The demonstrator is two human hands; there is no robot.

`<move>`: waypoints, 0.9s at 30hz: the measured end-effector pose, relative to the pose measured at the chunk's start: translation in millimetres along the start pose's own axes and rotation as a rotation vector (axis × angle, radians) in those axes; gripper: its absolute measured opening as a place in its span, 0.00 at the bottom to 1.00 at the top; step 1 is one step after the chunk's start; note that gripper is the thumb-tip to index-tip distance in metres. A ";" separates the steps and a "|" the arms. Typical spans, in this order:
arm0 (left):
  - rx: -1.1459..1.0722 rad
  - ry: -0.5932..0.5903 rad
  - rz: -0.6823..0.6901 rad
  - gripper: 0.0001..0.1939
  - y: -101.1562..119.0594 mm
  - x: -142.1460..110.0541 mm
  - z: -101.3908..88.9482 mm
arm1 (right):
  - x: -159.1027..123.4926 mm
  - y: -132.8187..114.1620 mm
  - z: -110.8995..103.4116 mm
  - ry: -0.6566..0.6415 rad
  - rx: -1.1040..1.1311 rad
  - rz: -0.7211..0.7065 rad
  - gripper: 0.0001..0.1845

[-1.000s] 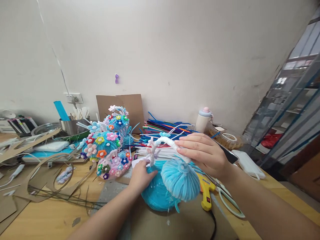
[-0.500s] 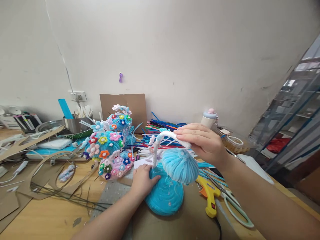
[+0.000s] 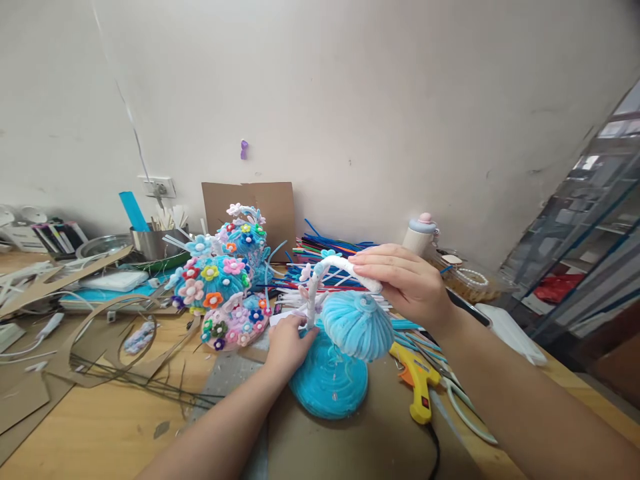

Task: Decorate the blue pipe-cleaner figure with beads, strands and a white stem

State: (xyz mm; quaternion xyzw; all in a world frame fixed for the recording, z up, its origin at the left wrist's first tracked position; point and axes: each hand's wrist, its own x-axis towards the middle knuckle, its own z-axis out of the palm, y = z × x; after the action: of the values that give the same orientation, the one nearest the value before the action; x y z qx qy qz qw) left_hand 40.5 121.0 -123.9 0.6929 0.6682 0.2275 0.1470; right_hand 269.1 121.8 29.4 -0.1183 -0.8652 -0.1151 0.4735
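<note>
In front of me stands a lamp-shaped pipe-cleaner craft with a round blue base [image 3: 330, 390]. From the base rises a white wrapped stem [image 3: 313, 297] that arches over to the right, with small pink and blue flowers on it. A ribbed light-blue shade [image 3: 357, 325] hangs under the arch. My left hand [image 3: 289, 350] grips the foot of the stem at the base's left edge, fingertips partly hidden. With fingers over the top and thumb below, my right hand [image 3: 405, 283] pinches the far end of the arch.
A yellow glue gun [image 3: 417, 380] and scissors [image 3: 467, 410] lie at the right. Behind are loose pipe cleaners [image 3: 330, 247] and a bottle [image 3: 421, 237]. Flower-covered crafts [image 3: 220, 287] stand left, near cardboard cutouts [image 3: 95, 333] and thin wires [image 3: 145, 383].
The whole view has shifted slightly. Both hands keep their hold on the lamp, and its shade sits a little higher in the picture.
</note>
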 end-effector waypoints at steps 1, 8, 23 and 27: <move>-0.002 0.002 -0.006 0.14 1.7 2.4 0.2 | 0.1 -0.7 -0.2 -0.003 -0.001 0.004 0.23; 0.057 -0.026 -0.046 0.13 18.8 4.8 -2.4 | -2.1 -4.3 -1.1 -0.019 -0.009 -0.004 0.20; 0.175 -0.084 -0.041 0.13 32.0 1.7 -2.7 | -8.1 -9.3 2.6 -0.007 0.002 0.005 0.17; 0.184 -0.066 -0.038 0.14 30.7 0.4 -2.6 | -12.9 -10.2 4.5 -0.014 0.035 0.020 0.19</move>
State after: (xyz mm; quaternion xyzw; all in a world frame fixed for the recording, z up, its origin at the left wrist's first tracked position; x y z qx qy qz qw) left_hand 65.5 119.2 -106.1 0.6979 0.6940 0.1393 0.1091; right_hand 269.1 112.3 15.2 -0.1193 -0.8691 -0.0943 0.4707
